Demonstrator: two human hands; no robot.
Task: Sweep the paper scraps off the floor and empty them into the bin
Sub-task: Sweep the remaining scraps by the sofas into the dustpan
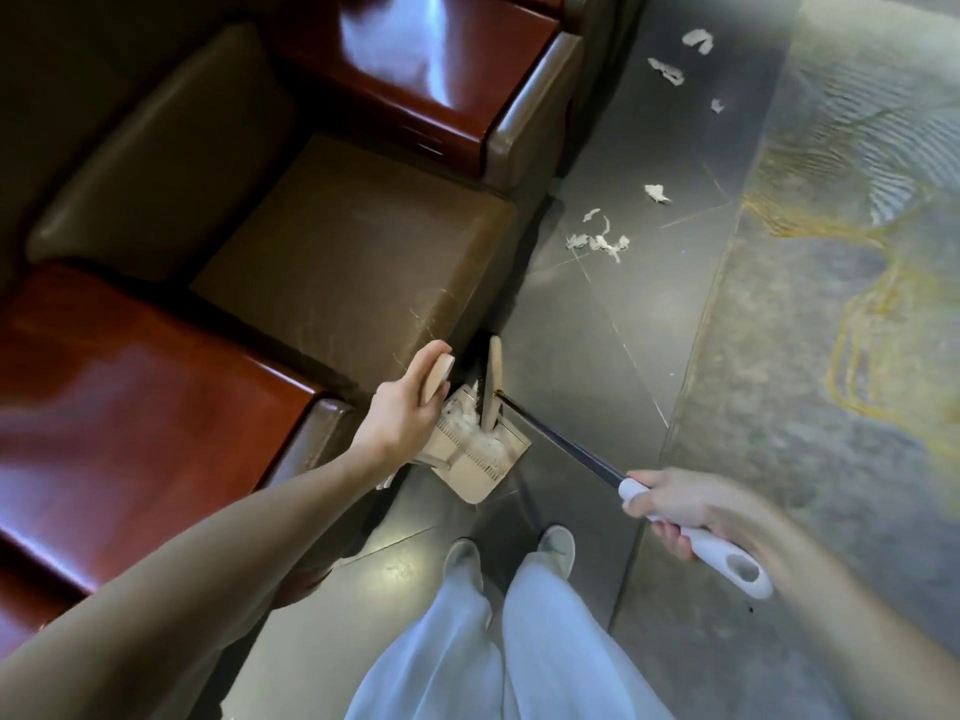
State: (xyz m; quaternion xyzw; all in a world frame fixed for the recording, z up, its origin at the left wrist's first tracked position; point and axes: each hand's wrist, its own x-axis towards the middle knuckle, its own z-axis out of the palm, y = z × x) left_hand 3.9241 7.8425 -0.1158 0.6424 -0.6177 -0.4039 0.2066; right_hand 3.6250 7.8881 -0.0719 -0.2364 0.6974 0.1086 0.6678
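Paper scraps [597, 241] on floor [597, 356]; left hand [405, 413] around dustpan handle [440, 379], right hand [691, 506] around broom handle [561, 439].

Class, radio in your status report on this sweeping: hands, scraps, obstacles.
Left hand grips dustpan handle; right hand grips broom handle. Scraps in dustpan; more paper scraps on floor ahead. Bin not in view.

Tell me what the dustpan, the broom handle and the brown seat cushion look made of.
Dustpan: beige moulded plastic, matte, with comb teeth at its edge. Broom handle: dark smooth pole, likely metal, ending in a glossy white plastic grip. Seat cushion: brown leather or imitation, can't tell which; soft sheen and scuffed front edge.
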